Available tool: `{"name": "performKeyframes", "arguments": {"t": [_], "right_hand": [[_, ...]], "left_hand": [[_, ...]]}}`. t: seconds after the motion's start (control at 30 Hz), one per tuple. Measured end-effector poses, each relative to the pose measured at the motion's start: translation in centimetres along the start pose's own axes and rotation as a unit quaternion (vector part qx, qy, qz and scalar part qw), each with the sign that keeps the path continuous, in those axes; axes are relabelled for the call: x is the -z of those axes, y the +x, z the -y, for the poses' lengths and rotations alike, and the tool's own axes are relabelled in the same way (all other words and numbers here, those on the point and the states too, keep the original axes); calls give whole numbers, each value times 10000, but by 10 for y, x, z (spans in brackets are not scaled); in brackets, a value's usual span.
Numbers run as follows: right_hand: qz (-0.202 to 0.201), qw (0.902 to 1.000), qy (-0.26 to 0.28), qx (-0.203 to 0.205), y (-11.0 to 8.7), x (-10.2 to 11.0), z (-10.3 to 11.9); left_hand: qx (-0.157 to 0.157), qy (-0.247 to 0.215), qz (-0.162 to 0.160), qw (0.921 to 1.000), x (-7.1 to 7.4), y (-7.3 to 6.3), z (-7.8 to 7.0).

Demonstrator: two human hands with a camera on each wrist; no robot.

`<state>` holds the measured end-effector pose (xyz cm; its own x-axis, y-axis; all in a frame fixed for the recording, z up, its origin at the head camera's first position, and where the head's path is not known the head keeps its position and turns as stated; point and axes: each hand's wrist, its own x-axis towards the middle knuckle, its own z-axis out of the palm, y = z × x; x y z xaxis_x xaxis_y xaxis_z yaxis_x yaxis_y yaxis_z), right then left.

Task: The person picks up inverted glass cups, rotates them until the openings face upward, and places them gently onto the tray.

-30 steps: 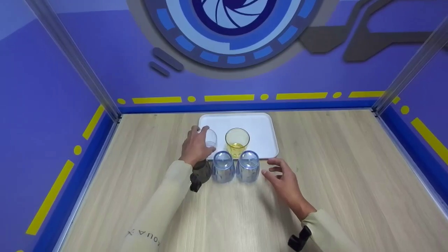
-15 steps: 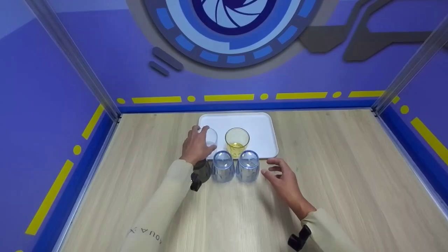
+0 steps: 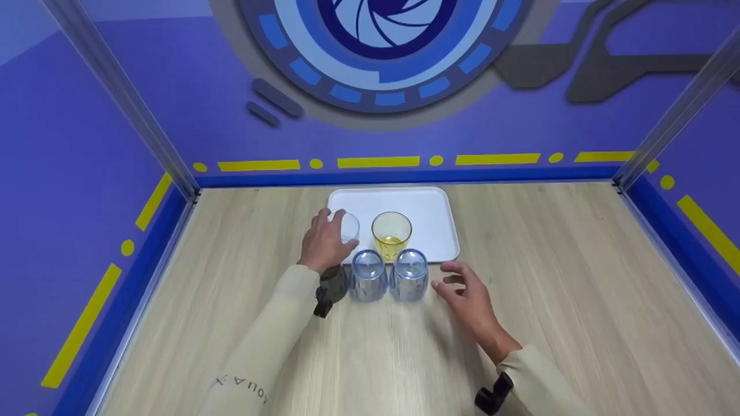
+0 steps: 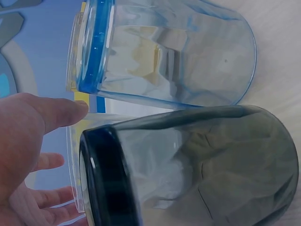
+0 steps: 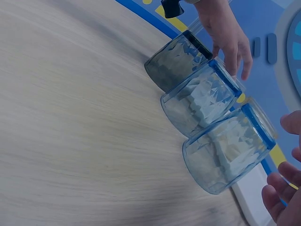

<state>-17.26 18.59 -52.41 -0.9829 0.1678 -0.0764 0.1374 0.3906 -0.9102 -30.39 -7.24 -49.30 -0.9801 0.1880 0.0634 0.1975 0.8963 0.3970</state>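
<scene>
On the left part of a white tray (image 3: 430, 216), my left hand (image 3: 322, 245) grips a clear glass (image 3: 350, 227) near its rim, thumb on the near side and fingers round the far left. Beside it on the tray stands an upright yellow-tinted glass (image 3: 391, 234). Two blue glasses (image 3: 369, 280) stand upside down in a row in front of the tray. A smoky grey glass (image 4: 211, 165), also upside down, ends that row under my left wrist. My right hand (image 3: 471, 303) hovers just right of the nearer blue glass (image 5: 230, 148), fingers loosely bent and holding nothing.
A light wood table (image 3: 549, 277) carries everything. Behind the tray rises a blue-purple printed wall (image 3: 370, 136), with side walls left and right joined by metal corner posts (image 3: 139, 115).
</scene>
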Motion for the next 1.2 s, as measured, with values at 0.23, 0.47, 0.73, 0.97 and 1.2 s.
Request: {"name": "performKeyframes", "arguments": {"t": [0.23,0.47,0.73,0.97,1.2], "right_hand": [[-20,10000,-10,87,-1,0,0],[30,10000,-23,8,-2,-2,2],[37,10000,-41,36,0,-6,5],[81,9999,-103,66,0,-6,7],[84,9998,-85,141,0,-6,8]], "left_hand": [[-1,-27,31,10000,3,-3,1],[-54,39,-68,10000,6,-10,5],[-40,141,-81,9999,7,-20,9],[-179,105,-190,9996,9,-29,10],[1,178,15,9998,12,-35,8]]}}
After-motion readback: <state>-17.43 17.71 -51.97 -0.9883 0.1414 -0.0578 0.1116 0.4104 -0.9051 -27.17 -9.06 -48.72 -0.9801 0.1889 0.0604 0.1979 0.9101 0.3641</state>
